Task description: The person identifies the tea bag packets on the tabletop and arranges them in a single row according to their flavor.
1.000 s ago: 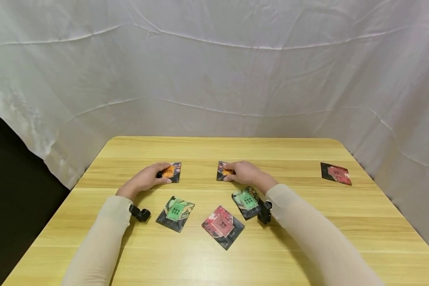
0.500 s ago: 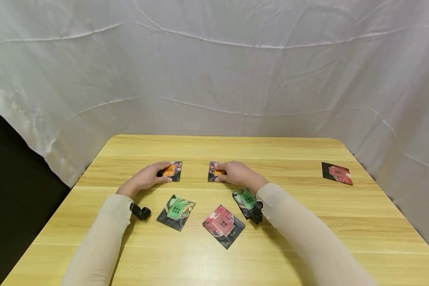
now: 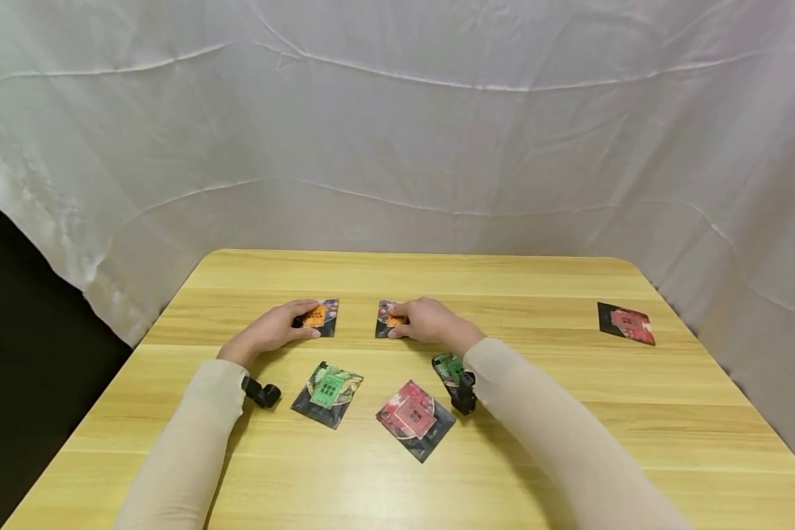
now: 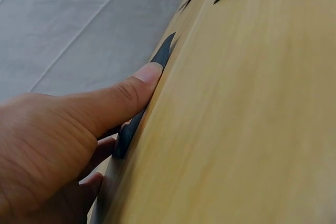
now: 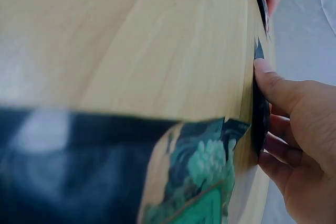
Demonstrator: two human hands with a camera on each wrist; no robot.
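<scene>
Two flat black sachets with orange labels lie toward the back of the table. My left hand [image 3: 274,327] grips the left sachet [image 3: 330,316] by its edges, thumb on the near side; its left end is hidden under the palm. The other orange-labelled sachet [image 3: 382,321] is pinched by my right hand [image 3: 432,321], which covers its right part. A short gap separates the two. In the left wrist view the thumb presses the dark edge of its sachet [image 4: 164,53]. The right wrist view shows the thumb and curled fingers about the right sachet [image 5: 259,114].
Nearer on the wooden table [image 3: 291,478] lie a green-labelled sachet [image 3: 327,395], a red one [image 3: 415,421] and another green one [image 3: 447,366], partly hidden beneath the right wrist camera [image 3: 464,394]. A further red sachet [image 3: 626,322] lies far right. A pale curtain [image 3: 397,147] hangs behind.
My right hand has slid its orange-labelled sachet leftward, narrowing the gap to the left one. The right forearm now covers more of the green sachet. My left hand has stayed put.
</scene>
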